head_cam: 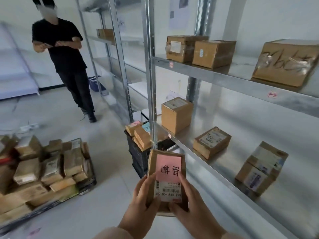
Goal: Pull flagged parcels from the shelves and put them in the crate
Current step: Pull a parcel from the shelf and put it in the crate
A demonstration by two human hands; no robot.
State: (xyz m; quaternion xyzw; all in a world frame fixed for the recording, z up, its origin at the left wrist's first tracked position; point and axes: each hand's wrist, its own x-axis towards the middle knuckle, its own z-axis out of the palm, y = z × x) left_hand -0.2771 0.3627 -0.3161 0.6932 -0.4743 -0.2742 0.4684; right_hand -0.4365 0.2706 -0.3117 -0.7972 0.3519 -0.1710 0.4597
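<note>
So that the flag (168,167) faces up for reading, we clasp the parcel (152,163) edgewise, left hand (138,204) and right hand (193,213), crate (138,157) ahead.

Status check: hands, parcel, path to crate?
Left hand and right hand both grip pink-flagged parcel. Black crate ahead, parcels already inside. Shelf upright stands beside it, nothing between.

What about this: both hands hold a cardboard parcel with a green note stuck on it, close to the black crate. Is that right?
Not quite. The head view shows the note is pink, not green. The rest stands: the left hand and the right hand both hold the cardboard parcel, close to the black crate.
</note>
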